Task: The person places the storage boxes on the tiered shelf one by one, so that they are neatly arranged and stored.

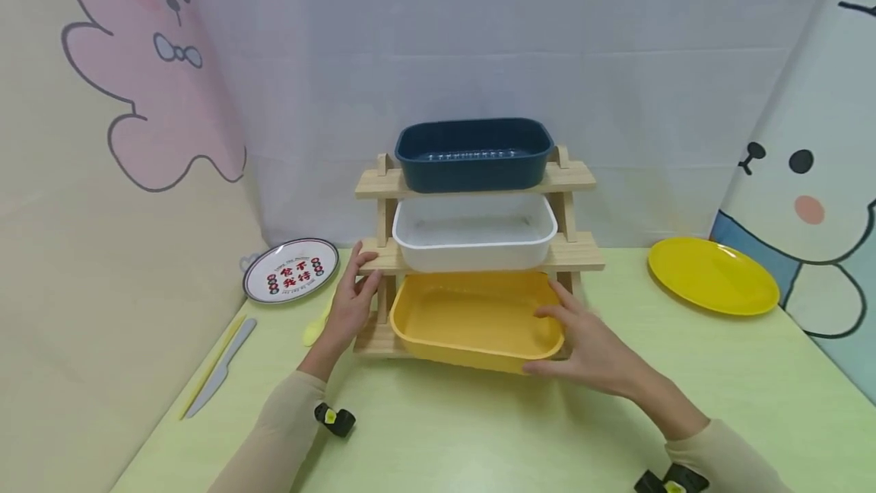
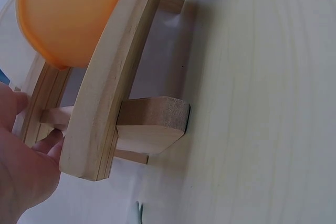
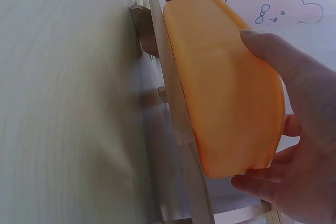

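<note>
A yellow rectangular bin (image 1: 465, 354) rests on the lowest tier of a three-tier wooden rack (image 1: 578, 251), its right front corner jutting forward over the board. My right hand (image 1: 591, 345) grips the bin's right end, thumb at the front rim and fingers around the side, as the right wrist view shows on the bin wall (image 3: 231, 93). At the rack's left side, my left hand (image 1: 350, 309) holds the end of the middle board. In the left wrist view the fingers curl at that board, behind the lower board (image 2: 105, 93).
A white bin (image 1: 475, 257) sits on the middle tier and a dark blue bin (image 1: 475, 173) on top. At left lie a patterned plate (image 1: 290, 271), a yellow spoon (image 1: 313, 331), a grey knife (image 1: 222, 367) and a thin yellow utensil (image 1: 212, 366). A yellow plate (image 1: 712, 276) lies right.
</note>
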Motion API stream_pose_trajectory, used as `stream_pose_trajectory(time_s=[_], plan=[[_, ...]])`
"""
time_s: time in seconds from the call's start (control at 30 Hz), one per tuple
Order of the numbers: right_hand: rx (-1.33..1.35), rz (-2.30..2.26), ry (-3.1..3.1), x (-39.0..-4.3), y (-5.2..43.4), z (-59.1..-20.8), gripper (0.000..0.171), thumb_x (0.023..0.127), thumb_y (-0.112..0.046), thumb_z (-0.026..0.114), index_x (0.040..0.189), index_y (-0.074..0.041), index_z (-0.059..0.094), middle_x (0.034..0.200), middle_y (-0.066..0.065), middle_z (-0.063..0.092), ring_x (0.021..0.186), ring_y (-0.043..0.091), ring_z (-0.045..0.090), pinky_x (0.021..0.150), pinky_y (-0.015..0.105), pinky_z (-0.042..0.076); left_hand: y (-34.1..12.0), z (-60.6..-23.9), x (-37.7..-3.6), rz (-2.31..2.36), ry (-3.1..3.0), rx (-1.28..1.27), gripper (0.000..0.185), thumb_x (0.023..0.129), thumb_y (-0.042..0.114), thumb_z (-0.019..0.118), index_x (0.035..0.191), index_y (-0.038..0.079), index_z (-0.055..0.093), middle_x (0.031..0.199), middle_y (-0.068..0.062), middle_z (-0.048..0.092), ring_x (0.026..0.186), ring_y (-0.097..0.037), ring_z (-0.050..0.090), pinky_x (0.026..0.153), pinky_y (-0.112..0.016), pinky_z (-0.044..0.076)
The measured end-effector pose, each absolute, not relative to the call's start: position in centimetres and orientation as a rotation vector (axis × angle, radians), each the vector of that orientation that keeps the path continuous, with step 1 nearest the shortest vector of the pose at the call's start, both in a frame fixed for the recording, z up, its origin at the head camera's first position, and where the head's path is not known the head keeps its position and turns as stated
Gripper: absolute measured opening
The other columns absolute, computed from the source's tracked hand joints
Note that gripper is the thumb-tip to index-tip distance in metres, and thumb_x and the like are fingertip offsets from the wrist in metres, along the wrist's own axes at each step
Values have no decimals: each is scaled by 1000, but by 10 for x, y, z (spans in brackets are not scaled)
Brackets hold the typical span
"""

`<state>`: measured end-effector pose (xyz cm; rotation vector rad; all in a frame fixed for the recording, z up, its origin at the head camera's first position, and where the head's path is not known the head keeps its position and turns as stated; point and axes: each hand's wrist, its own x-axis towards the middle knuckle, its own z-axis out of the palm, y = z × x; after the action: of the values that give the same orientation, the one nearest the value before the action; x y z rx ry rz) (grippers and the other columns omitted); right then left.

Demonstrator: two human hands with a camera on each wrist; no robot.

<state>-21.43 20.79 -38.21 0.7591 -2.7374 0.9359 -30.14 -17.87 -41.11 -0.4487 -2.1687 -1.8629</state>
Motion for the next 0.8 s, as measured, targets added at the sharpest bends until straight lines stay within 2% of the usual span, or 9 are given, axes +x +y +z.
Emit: stream_pose_trajectory(time_s=[0.3,0.43,0.63,0.7,0.8], plan=[[800,1133,-2649,-226,222,-387,58,73,-42,89,113,-3,70,161,25,22,140,52,28,105,67,36,-179,-412,-301,-1865,-2162,-454,41,107,19,50,143,2,43,167,-2,5,119,-35,52,93,-17,49],[848,1168,-2598,-231,226,-391,46,74,-37,90,103,-8,71,160,24,25,140,51,31,105,64,37,-180,-412,-301,-1851,-2174,-439,40,107,19,50,143,3,44,167,-1,5,120,-33,52,94,-17,49],[923,1254,-2491,-236,231,-397,32,74,-24,91,94,-15,68,158,23,31,138,49,35,96,52,49,-180,-412,-302,-1861,-2168,-442,41,107,20,50,143,2,43,167,0,3,120,-31,52,96,-19,48],[943,1280,-2461,-238,234,-400,31,74,-20,91,92,-17,67,156,22,35,137,48,38,95,42,52,-179,-413,-302,-1864,-2166,-446,41,107,20,50,142,2,43,167,-2,2,120,-30,52,96,-19,48],[974,1324,-2432,-241,237,-402,32,73,-15,91,91,-18,65,155,19,39,137,45,40,96,27,50,-180,-412,-302,-1873,-2171,-439,40,107,18,50,143,1,43,167,-4,2,120,-30,52,96,-19,49]])
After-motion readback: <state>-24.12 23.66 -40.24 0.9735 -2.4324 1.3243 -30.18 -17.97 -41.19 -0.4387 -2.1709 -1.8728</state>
